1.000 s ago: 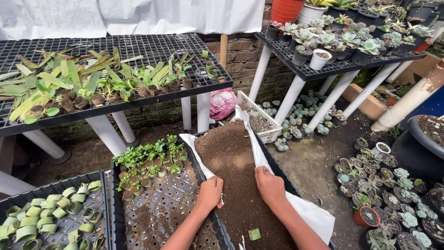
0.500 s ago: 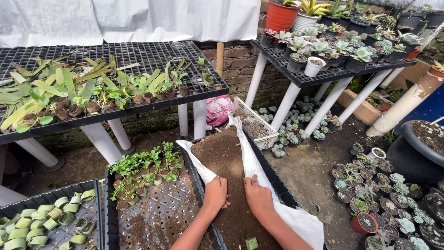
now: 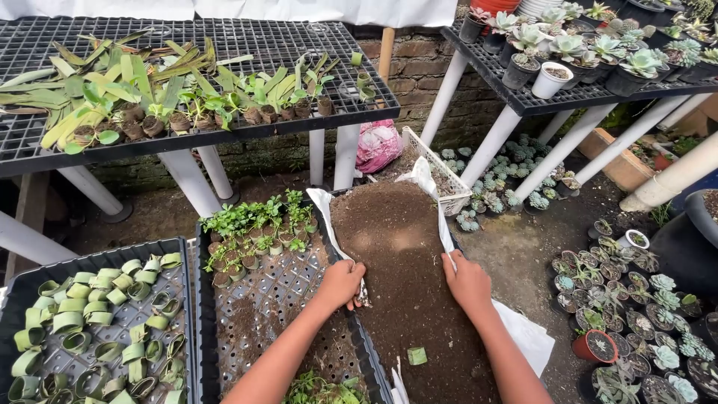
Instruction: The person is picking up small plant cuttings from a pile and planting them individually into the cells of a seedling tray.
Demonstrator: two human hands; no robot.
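Note:
A long heap of dark soil [image 3: 400,262] lies on a white plastic sheet [image 3: 523,337] on the ground in front of me. My left hand [image 3: 340,283] is closed on the sheet's left edge, beside a black perforated tray [image 3: 269,299]. My right hand [image 3: 467,280] rests knuckles-up on the right side of the soil, by the sheet's right edge; its fingers are curled under and I cannot see what they hold. A small green cut leaf ring [image 3: 417,356] sits on the soil near me.
Small potted seedlings [image 3: 258,228] fill the far end of the perforated tray. Another black tray [image 3: 97,322] at the left holds several green leaf rings. Mesh benches [image 3: 187,75] with potted plants stand behind. Succulent pots [image 3: 636,314] crowd the ground at right. A white basket [image 3: 441,168] and pink bag [image 3: 378,142] lie beyond the soil.
Both hands have slid apart from the middle of the soil toward the sheet's left and right edges. The camera has moved closer to the soil.

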